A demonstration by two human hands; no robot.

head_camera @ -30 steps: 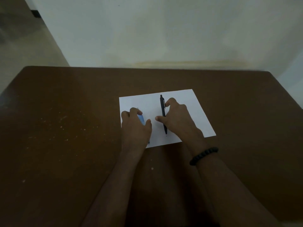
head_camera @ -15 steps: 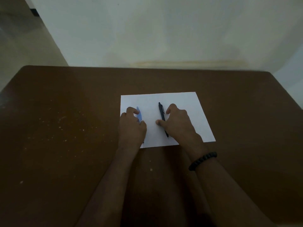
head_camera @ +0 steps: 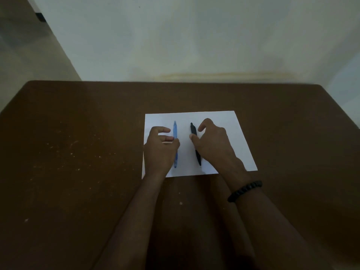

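Head view: a sheet of white paper (head_camera: pixel 224 121) lies on the brown worktop (head_camera: pixel 78 152); two pens lie flat on it, side by side and apart, both running lengthwise away from the person. The blue pen (head_camera: pixel 175 129) is on the left, the black pen (head_camera: pixel 193 129) on the right. The left hand (head_camera: pixel 158 151) rests over the sheet's left part; its fingers (head_camera: pixel 162 130) are loosely curled and spread from the thumb, gripping nothing; the thumb tip touches the blue pen at mid-length. The right hand (head_camera: pixel 213 147) sits just right of the black pen; its index finger is arched clear of the barrel; the thumb tip touches the pen's upper half; no pinch is formed. A dark beaded bracelet (head_camera: pixel 245 190) circles the right wrist.
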